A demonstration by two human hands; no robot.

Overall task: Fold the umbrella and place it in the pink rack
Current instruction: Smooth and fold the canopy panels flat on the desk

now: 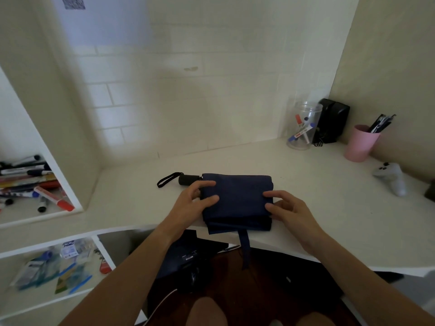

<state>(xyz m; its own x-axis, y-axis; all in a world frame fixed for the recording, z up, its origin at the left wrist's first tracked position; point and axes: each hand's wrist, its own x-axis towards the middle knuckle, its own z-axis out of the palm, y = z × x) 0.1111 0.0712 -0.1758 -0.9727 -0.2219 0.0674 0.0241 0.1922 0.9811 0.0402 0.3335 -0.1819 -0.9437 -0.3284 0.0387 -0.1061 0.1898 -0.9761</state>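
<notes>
A navy blue collapsed umbrella (237, 198) lies flat on the white desk (329, 208), its cloth gathered in layers. Its black handle (188, 179) with a wrist loop points left, and its closing strap (244, 245) hangs over the desk's front edge. My left hand (190, 203) pinches the cloth at the handle end. My right hand (284, 208) presses its fingertips on the cloth's right edge. A pink cup (360, 143) holding pens stands at the back right; no other pink holder is in view.
A clear jar of markers (303, 125) and a black box (334, 118) stand at the back right. A white game controller (390, 177) lies at the right. Shelves on the left hold markers (30, 182) and packets (58, 267).
</notes>
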